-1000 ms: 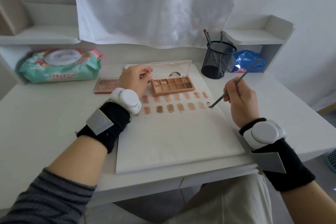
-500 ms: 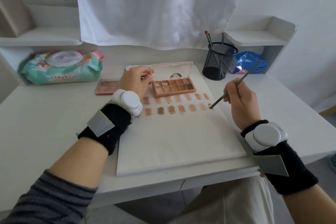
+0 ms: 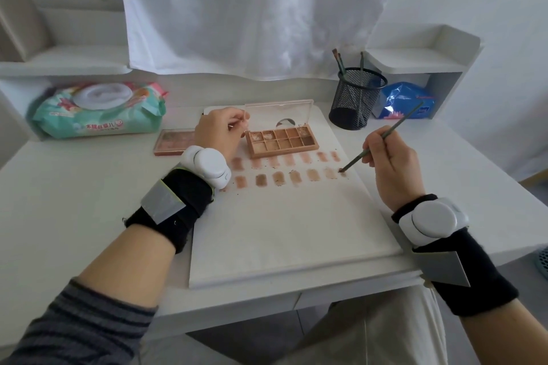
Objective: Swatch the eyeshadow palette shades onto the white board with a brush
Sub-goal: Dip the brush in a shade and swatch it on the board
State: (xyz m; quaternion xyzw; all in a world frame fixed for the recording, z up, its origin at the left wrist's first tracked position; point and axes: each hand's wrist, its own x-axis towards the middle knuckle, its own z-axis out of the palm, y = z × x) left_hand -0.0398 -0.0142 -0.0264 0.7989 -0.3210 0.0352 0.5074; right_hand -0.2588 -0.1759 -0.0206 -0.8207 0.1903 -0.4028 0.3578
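Right hand [image 3: 390, 163] is pinching the brush [image 3: 382, 142] low on its handle, fingers clamped round it, bristle tip touching the white board [image 3: 284, 231] at the right end of the nearer swatch row. A faint new patch is showing under the tip, beside the last full swatch. Judging by this, the nearer row is being finished at the board's right edge; both rows now run nearly the full width below the palette.

Left hand [image 3: 221, 130] is resting at the left end of the eyeshadow palette [image 3: 283, 142], fingers curled together near the hinge of the open clear lid. Whether they are actually pinching the lid or case I cannot tell.

Palette is lying open on the far part of the board, toward the counter's back edge, pans facing up, several looking worn pale.

Against the half-second-earlier frame: the brush tip is sitting at almost the same spot, only slightly nearer the row end, and the handle angle is nearly unchanged. Left hand and palette are holding position. So the stroke is a small dab in place, not a sweep.

Elsewhere: a second closed palette [image 3: 173, 142] left of the board, wipes pack [image 3: 98, 111] at the back left, mesh cup [image 3: 357, 98] with spare brushes at the back right.
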